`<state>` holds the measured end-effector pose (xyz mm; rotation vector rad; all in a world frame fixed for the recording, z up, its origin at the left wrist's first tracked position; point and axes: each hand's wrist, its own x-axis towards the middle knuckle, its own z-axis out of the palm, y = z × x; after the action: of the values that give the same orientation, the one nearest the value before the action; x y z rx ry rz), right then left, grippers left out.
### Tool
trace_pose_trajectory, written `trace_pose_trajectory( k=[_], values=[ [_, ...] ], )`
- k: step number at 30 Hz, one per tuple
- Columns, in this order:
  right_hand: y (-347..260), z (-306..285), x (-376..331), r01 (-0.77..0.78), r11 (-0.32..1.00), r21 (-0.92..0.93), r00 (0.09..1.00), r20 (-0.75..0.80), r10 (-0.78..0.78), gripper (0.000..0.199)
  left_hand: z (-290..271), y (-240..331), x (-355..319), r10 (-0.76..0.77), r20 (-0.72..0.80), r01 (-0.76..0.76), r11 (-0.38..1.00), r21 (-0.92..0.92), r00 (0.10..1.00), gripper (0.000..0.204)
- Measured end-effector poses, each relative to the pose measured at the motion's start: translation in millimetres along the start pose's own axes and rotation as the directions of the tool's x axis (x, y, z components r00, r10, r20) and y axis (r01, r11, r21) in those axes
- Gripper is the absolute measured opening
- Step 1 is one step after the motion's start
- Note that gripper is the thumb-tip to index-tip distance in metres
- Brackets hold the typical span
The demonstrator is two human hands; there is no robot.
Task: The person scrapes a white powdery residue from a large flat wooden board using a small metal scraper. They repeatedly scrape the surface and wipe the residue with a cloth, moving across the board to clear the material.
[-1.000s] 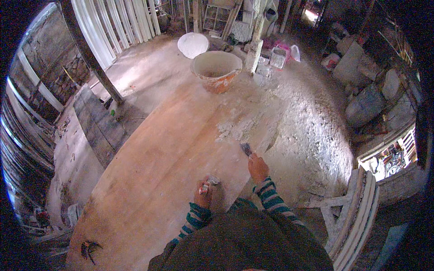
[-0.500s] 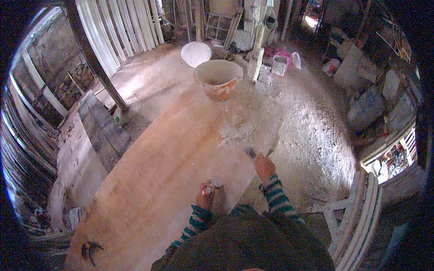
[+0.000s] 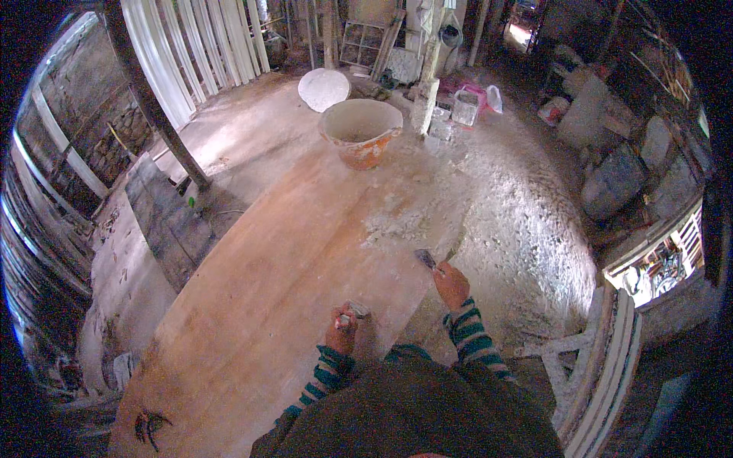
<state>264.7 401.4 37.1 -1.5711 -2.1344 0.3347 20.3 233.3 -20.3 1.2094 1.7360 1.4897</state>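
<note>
In my right hand (image 3: pixel 452 285) is a small scraper (image 3: pixel 424 258), its flat dark blade pointing away from me to the left, over the right side of a long reddish-brown board (image 3: pixel 252 298). My left hand (image 3: pixel 340 333) is closed around a small whitish thing (image 3: pixel 357 309) whose kind I cannot make out, low over the same board. Crumbly whitish plaster-like material (image 3: pixel 397 225) is spread on the board's far right part, beyond the blade. At the far end stands an orange bucket (image 3: pixel 364 159) coated in pale residue.
A white round basin (image 3: pixel 324 90) stands behind the bucket. A wooden post (image 3: pixel 156 99) rises at the left, with dark planks (image 3: pixel 169 221) beside it. Black pliers-like tool (image 3: pixel 150 427) lies at the near left. A wooden frame (image 3: pixel 603 374) stands at my right.
My right hand has shifted slightly to the right with the scraper, whose blade now shows broader. My left hand keeps its place over the board. The whole view has moved a little.
</note>
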Motion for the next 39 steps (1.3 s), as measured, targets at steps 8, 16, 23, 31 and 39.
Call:
trace_pose_trajectory(
  k=[8,16,23,31,39],
  values=[
    [-10,35,28,-0.234,0.956,-0.177,0.967,0.062,0.248,0.027,9,-54,-1,-0.082,-0.023,0.076,0.981,-0.178,0.996,0.026],
    [17,0,21,-0.004,0.993,-0.120,0.998,0.060,0.011,0.026,-4,20,1,-0.148,-0.003,0.146,0.971,0.191,0.989,0.021],
    [25,54,40,-0.082,0.987,-0.135,0.994,0.054,0.090,0.026,-3,25,1,-0.014,0.000,0.013,0.957,0.289,1.000,0.019],
    [-41,0,115,-0.026,0.999,0.033,0.995,0.096,0.022,0.025,-3,20,-7,0.014,-0.053,-0.002,0.976,0.219,0.998,0.014],
    [-14,20,46,-0.116,0.985,-0.125,0.977,0.164,0.136,0.028,-2,30,9,-0.261,0.075,0.246,0.955,0.168,0.962,0.013]
  ],
)
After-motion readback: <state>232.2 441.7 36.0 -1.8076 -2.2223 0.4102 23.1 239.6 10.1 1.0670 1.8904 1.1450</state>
